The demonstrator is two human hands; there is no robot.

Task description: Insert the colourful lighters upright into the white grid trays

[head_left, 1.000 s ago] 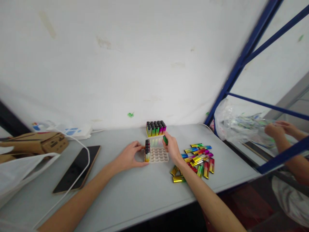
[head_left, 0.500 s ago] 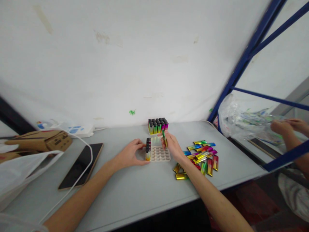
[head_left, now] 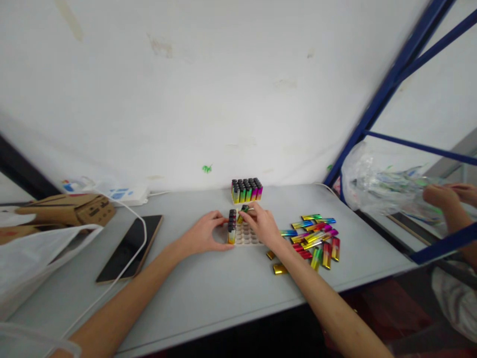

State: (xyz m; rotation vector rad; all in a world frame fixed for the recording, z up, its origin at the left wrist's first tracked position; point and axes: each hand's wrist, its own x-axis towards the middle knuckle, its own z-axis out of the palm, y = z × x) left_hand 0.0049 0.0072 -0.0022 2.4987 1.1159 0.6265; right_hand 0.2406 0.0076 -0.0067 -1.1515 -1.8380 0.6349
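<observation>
A pale tray (head_left: 249, 237) of round sockets lies mid-table on the grey table (head_left: 223, 298). Its left column holds a row of lighters (head_left: 232, 229) standing upright, black caps up, and the sockets that show to the right of the row are unfilled. Farther off, close to the wall, a packed block of upright lighters (head_left: 246, 191) stands in green, yellow and pink. To the right of the tray a loose pile of lighters (head_left: 316, 238) lies flat on the table. At the far right a clear plastic bag (head_left: 372, 184) with coloured things inside is handled by a co-worker's hand (head_left: 441, 199). The left hand (head_left: 203, 236) lies palm down on the table, forearm reaching in from the near left, its fingers curled around the tray's left end and touching the standing row. The right hand (head_left: 263, 224) reaches in from the near right and hovers over the tray's far side. Its thumb and fingertips pinch a green lighter (head_left: 243, 211), held tilted just right of the row's far end, above the tray.
</observation>
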